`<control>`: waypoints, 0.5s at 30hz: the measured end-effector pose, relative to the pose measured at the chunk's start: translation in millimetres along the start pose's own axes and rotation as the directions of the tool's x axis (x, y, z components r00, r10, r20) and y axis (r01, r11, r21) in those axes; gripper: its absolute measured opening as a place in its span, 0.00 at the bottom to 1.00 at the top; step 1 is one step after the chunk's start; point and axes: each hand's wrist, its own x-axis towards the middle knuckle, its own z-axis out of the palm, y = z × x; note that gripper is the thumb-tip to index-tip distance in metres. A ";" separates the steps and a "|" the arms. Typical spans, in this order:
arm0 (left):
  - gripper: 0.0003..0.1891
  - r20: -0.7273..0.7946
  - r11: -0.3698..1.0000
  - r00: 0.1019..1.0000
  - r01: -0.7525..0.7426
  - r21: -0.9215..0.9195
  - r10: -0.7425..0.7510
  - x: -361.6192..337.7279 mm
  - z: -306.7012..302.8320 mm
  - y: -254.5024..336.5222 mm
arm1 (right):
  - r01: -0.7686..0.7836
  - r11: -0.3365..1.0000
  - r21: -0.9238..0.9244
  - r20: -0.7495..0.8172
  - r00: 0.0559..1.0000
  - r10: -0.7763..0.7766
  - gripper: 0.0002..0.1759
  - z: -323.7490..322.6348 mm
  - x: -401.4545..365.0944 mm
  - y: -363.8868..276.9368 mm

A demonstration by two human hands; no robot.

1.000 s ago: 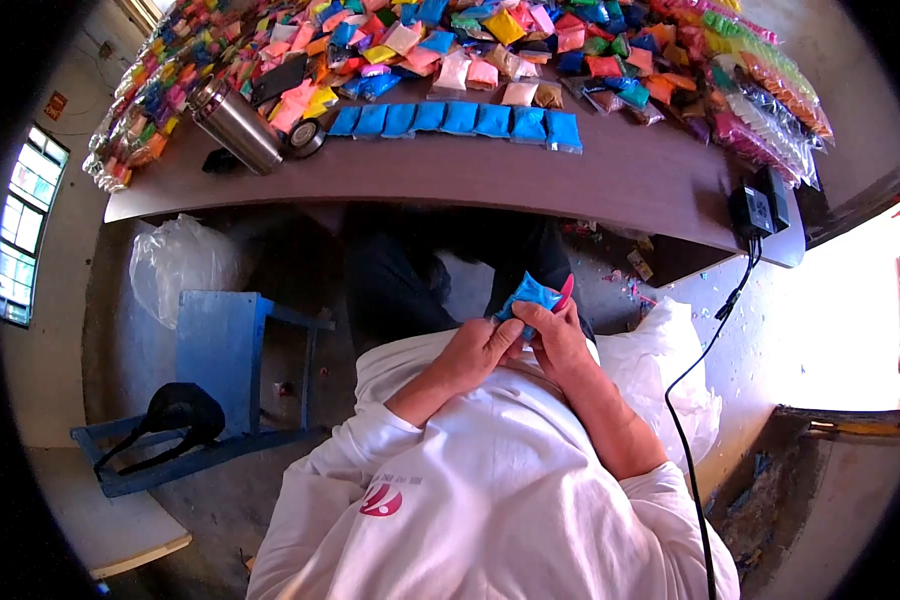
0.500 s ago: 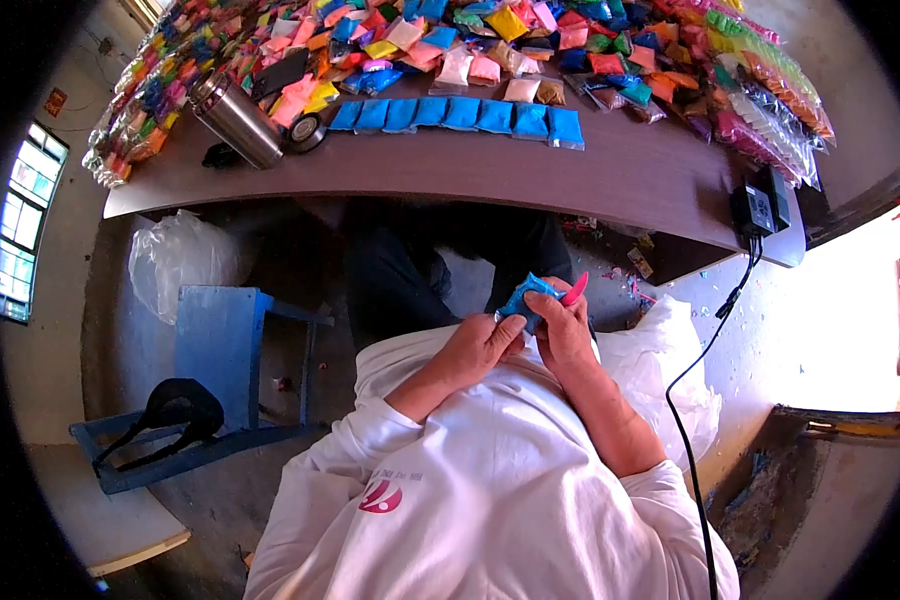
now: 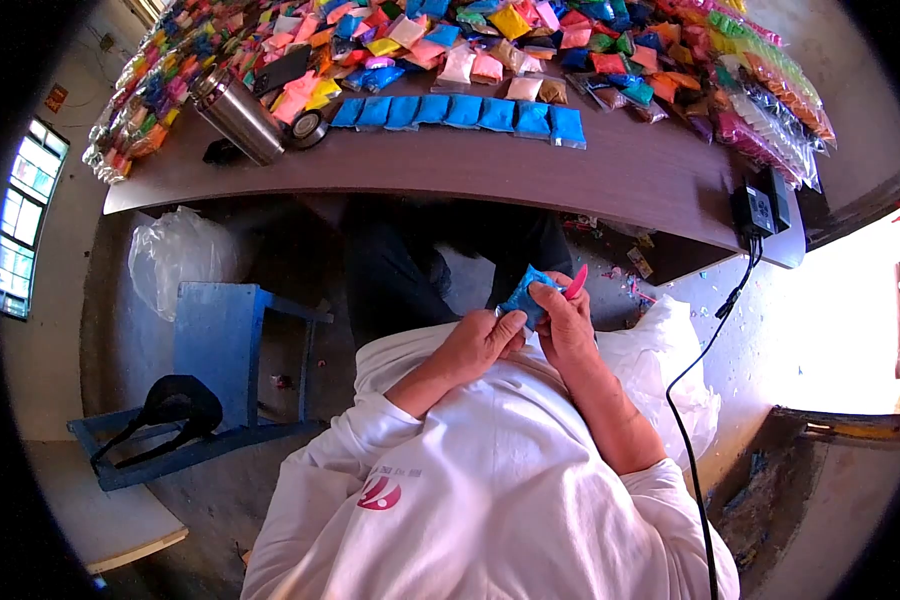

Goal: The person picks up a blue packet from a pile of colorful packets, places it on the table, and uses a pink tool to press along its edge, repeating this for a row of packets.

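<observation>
In front of my belly, both hands grip a small blue packet (image 3: pixel 525 297) in clear plastic. My left hand (image 3: pixel 482 343) pinches its lower left side, thumb on top. With thumb and fingers, my right hand (image 3: pixel 568 325) presses on the right side of the same packet. A slim pink piece (image 3: pixel 577 282), perhaps a plastic tool, sticks up from my right hand; its lower part is hidden by the fingers. Ahead on the table lies a row of similar blue packets (image 3: pixel 464 111), side by side.
The brown table (image 3: pixel 390 170) carries a heap of colourful packets (image 3: pixel 530 40), a steel flask (image 3: pixel 240 118) and a black device (image 3: pixel 755 210). From that device a black cable (image 3: pixel 685 375) hangs on my right. A blue chair (image 3: pixel 217 340) stands left, white plastic bag (image 3: pixel 660 370) right.
The blue packet and the pink piece have shifted and turned slightly in my hands. Both hands keep their hold in nearly the same place.
</observation>
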 end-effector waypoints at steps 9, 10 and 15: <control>0.29 -0.012 1.000 0.999 -0.031 -0.003 0.031 0.3 1.2 0.1 | 0.020 1.000 -0.010 -0.041 0.999 -0.020 0.06 15.6 -5.3 -7.8; 0.29 0.008 1.000 1.000 -0.013 0.003 0.013 0.6 0.7 -2.0 | 0.049 0.999 -0.003 -0.024 0.999 -0.049 0.06 16.1 -5.3 -7.4; 0.29 0.017 0.999 0.999 0.036 0.021 -0.036 -1.1 0.1 0.2 | 0.023 0.999 -0.033 -0.020 1.000 -0.024 0.08 3.8 -0.5 -0.1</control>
